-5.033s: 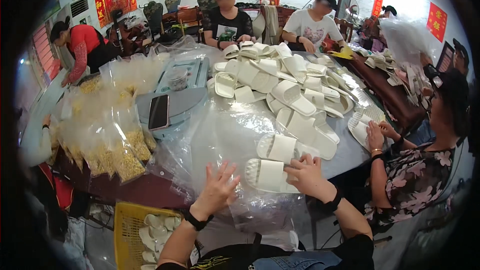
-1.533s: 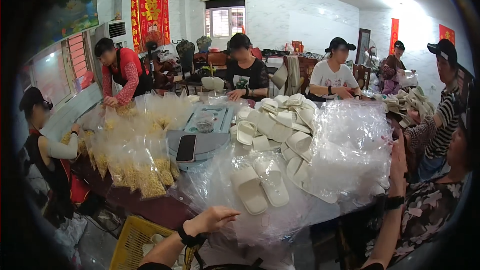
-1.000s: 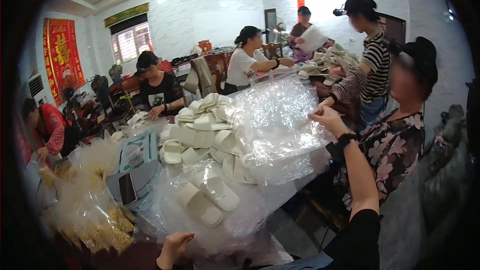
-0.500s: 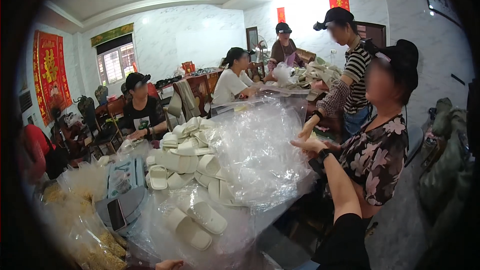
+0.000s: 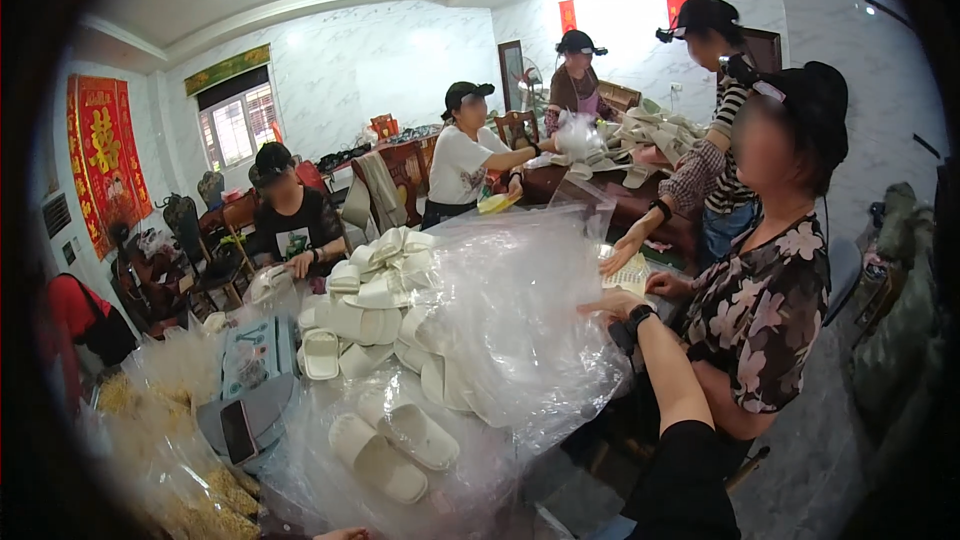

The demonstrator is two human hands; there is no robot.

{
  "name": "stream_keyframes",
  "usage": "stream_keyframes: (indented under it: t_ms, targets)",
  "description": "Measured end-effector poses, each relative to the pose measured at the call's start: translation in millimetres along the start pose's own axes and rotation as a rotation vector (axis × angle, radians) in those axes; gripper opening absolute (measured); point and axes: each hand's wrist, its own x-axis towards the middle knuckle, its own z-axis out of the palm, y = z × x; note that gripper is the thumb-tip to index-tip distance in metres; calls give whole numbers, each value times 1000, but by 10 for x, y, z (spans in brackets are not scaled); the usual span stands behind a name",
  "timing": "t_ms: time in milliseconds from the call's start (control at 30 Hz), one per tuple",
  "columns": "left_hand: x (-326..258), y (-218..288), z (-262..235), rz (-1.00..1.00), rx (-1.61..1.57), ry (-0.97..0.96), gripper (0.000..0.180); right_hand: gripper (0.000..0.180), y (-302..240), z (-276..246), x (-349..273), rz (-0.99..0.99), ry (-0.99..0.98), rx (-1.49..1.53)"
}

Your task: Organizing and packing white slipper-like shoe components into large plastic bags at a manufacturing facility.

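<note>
My right hand is stretched out on the right, a black watch on its wrist. Its fingers are extended at the edge of a heap of clear plastic bags, beside a pale yellow sheet with rows of small marks. A co-worker's hand in a checked sleeve reaches over that sheet. Just a sliver of my left hand shows at the bottom edge, its fingers hidden. Above it a pair of cream slippers lies on clear plastic. More cream slippers are piled left of the bags.
A blue-grey machine stands on the left, with a phone on its grey front. Bags of yellowish pieces fill the lower left. Several co-workers in caps surround the tables. Another slipper pile covers the far table.
My right hand has shifted slightly down and left. The yellow sheet now shows more, and the co-worker's hand has moved apart from mine. My left hand has sunk almost out of view.
</note>
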Motion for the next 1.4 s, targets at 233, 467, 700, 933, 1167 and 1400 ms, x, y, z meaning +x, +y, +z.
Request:
stream_keyframes:
  t_ms: [233, 467, 700, 933, 1167, 1400]
  targets:
    - [24, -144, 88, -7, 41, -32, 19, 80, 113, 78, 367, -46, -57, -446]
    - [87, -275, 139, -13, -6, -48, 21, 71, 96, 201, 374, -162, 114, -777]
    - [393, 72, 231, 268, -23, 4, 28, 72, 352, -413, 307, 11, 243, -698]
    - [213, 221, 392, 361, 203, -78, 48, 61, 878, -354, 184, 116, 142, -501]
    - [412, 220, 654, 422, 268, -127, 50, 28, 1012, -367, 398, -367, -50, -865]
    - [449, -12, 884, 407, 248, -152, 51, 46, 834, -288, 28, -178, 11, -544]
